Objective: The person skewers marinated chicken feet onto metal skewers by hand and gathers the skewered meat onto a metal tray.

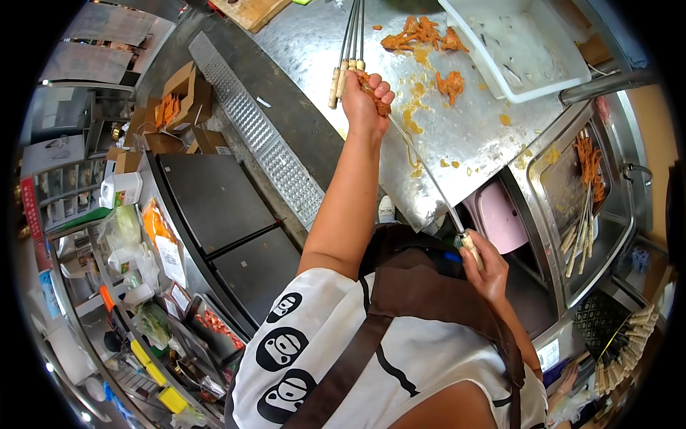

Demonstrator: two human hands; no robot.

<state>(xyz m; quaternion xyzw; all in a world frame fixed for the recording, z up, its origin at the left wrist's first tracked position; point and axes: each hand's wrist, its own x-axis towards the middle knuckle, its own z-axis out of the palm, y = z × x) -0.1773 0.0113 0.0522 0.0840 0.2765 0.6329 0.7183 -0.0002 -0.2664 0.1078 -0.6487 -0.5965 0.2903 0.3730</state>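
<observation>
My left hand [368,104] is closed around a piece of orange, sauce-coated meat [380,107], at the far end of a long metal skewer [427,168]. The fingers partly hide the meat. My right hand [486,268] grips the skewer's wooden handle [470,250], low and close to my body. Just beyond my left hand, several bare skewers [350,43] lie with their wooden handles toward me. On the metal table [329,36] are a heap of similar orange meat pieces [421,34] and one separate piece [450,87], amid yellow-orange sauce smears.
A white plastic tub [504,89] of cloudy liquid stands at the table's far right. To the right, a metal tray [550,182] holds loaded skewers [589,161]. A bundle of wooden-handled skewers [625,347] is lower right. Dark-topped counters [214,193] and open cardboard boxes [187,96] stand left.
</observation>
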